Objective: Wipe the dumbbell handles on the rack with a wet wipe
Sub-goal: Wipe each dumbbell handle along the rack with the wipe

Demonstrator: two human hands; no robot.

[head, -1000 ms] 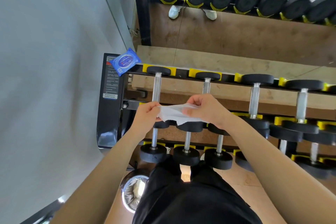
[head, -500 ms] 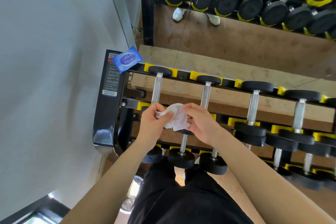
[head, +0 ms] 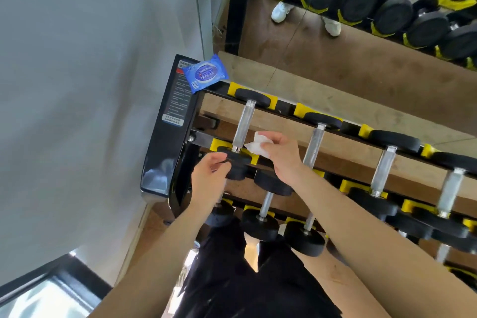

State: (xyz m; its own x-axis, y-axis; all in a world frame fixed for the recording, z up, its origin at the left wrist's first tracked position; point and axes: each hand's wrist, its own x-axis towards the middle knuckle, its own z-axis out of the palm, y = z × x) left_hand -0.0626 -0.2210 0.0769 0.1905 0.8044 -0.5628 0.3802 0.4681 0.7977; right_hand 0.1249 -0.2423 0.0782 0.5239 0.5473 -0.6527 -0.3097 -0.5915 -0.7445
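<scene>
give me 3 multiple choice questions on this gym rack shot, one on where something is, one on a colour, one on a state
1. Where does the blue wet-wipe packet lie?
A. on the floor
B. on the rack's top left corner
C. in the left hand

2. What colour are the cradles under the dumbbell heads?
A. yellow
B. red
C. green

3. What is the state of the white wet wipe?
A. sealed in the packet
B. draped over a handle
C. bunched in the right hand's fingers

Answers:
1. B: the blue wet-wipe packet rests on the black dumbbell rack at its top left corner.
2. A: the cradles show yellow beside the black heads.
3. C: the white wet wipe is crumpled in the right hand, beside the leftmost silver dumbbell handle; the left hand holds no wipe.
</scene>
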